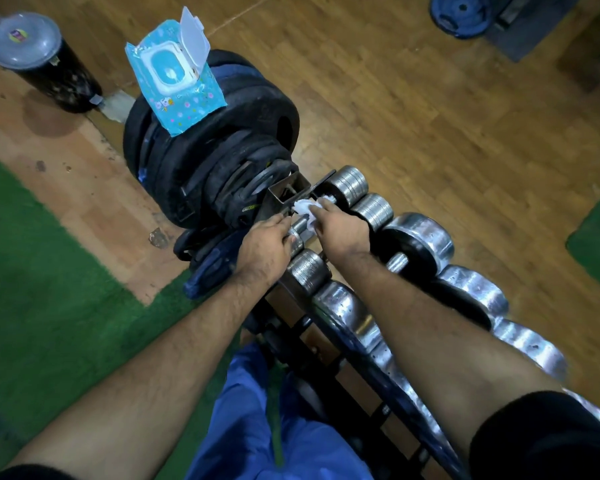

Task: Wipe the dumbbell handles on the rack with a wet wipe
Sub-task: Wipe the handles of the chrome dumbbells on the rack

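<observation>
The right hand presses a bunched wet wipe onto the far-end dumbbell handle on the rack; the left hand steadies that dumbbell, fingers curled over it. Better to wrap the wipe fully round (the underside gets missed) and twist.

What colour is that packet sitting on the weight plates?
The wipes packet is light blue with small cartoon prints, white lid open; head view.
</observation>
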Action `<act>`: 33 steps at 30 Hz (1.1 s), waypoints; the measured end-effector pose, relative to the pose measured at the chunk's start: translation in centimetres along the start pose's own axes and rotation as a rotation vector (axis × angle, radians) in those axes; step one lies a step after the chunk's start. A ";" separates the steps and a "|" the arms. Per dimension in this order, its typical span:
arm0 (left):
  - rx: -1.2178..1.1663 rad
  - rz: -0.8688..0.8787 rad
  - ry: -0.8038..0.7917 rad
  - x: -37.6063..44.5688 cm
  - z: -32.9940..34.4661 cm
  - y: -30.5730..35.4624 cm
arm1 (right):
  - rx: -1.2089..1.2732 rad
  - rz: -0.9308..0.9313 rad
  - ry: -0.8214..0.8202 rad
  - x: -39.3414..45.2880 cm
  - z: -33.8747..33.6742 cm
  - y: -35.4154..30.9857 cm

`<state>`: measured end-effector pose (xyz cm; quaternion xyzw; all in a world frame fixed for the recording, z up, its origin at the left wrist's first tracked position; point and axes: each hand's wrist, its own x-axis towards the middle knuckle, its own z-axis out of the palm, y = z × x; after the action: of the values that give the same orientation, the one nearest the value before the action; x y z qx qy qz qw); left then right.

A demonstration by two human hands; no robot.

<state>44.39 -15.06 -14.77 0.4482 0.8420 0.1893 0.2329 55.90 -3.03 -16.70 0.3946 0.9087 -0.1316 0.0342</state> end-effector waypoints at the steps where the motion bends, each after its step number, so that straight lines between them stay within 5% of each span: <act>1: 0.027 0.011 -0.013 0.2 -0.1 0.0 | 0.002 0.042 0.009 0.0 -0.1 -0.1; 5: 0.082 0.096 -0.044 0.9 -0.8 0.0 | 0.124 0.313 0.060 -0.7 -0.3 -1.1; 13: -0.015 0.135 -0.101 1.7 -1.2 -0.9 | 0.852 0.923 0.198 0.7 1.0 -3.6; 21: -0.020 0.176 -0.092 2.0 -0.7 -1.7 | 1.372 1.103 0.005 4.6 0.3 -1.7; 29: -0.135 0.155 -0.095 1.9 -1.1 -2.5 | 1.296 1.058 -0.088 3.8 -0.4 -3.1; 33: -0.165 0.146 -0.085 1.7 -1.2 -2.5 | 1.371 1.276 -0.028 3.6 -0.5 -4.9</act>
<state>41.25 -15.10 -15.44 0.4952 0.7782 0.2552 0.2901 49.88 -3.59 -15.81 0.7510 0.2439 -0.5998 -0.1294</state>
